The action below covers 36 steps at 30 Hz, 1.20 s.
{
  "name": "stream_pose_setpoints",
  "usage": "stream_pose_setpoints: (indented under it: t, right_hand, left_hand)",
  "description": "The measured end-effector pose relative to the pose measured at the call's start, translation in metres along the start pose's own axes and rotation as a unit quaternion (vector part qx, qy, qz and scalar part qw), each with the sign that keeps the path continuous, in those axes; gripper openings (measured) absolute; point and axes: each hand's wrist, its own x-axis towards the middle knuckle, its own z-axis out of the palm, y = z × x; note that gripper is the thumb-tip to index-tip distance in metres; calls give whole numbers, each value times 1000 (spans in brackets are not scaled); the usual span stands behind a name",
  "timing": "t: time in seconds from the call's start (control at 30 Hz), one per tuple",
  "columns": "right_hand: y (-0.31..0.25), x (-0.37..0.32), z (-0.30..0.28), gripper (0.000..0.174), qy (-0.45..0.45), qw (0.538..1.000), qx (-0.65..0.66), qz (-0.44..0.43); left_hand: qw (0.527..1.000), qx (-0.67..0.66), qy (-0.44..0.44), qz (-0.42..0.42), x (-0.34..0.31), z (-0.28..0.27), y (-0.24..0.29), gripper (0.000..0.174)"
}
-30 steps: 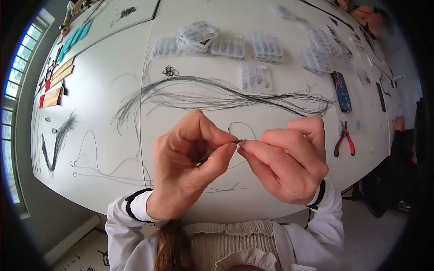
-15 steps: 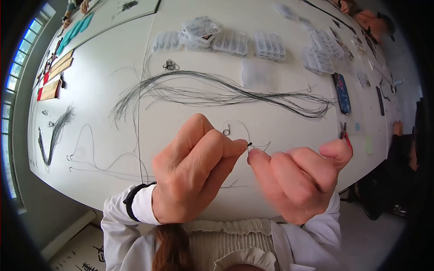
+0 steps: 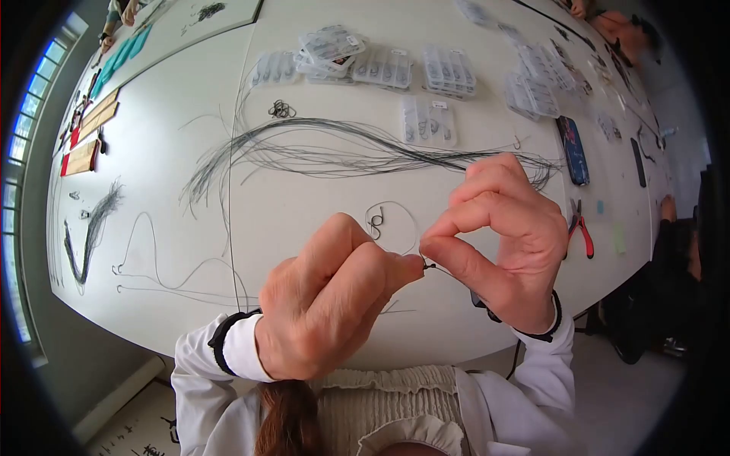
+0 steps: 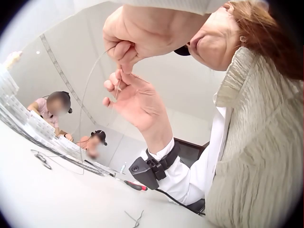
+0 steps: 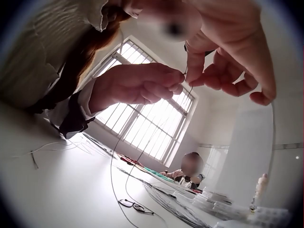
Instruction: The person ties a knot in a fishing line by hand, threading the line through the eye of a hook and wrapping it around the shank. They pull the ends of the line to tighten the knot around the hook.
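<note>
My left hand point(image 3: 334, 304), knuckles up, pinches a thin fishing line point(image 5: 112, 166) between thumb and forefinger. A small dark knot point(image 3: 430, 266) sticks out at those fingertips. Close beside it, my right hand point(image 3: 509, 235) brings thumb and forefinger together in a ring, pinching the line, its other fingers loosely bent. In the left wrist view, the two hands' fingertips meet and a fine strand trails past the right fingers. The line loops down to the table, where a dark double ring point(image 3: 376, 221) lies by it.
Beyond the hands lies a long bundle of dark line point(image 3: 327, 124). Clear boxes of hooks point(image 3: 380, 67) stand behind it. To the right are red-handled pliers point(image 3: 584, 235) and a phone point(image 3: 572, 150). Several hooks on lines point(image 3: 118, 269) lie at left. Other people sit across the table.
My left hand has turned knuckles up. My right hand first dipped right, drawing away a little, then rose and turned into a thumb-and-forefinger ring near the knot.
</note>
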Motion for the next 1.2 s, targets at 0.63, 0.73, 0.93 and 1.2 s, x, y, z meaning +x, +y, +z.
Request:
stream_pose_setpoints:
  t: [0.63, 0.73, 0.93, 1.2]
  right_hand:
    - [-2, -3, 5, 20, -34, 999, -3, -8]
    - [-3, 3, 0, 22, -35, 997, 61, 42]
    - [-3, 5, -1, 26, -11, 970, 208, 122]
    - [7, -3, 3, 9, -76, 959, 238, 134]
  left_hand:
    - [964, -205, -22, -168, 8, -8, 1, 15]
    - [957, -223, -1, -183, 8, -7, 2, 15]
    - [989, -117, -6, -88, 6, -6, 1, 17]
    - [998, -59, 3, -19, 5, -3, 0, 19]
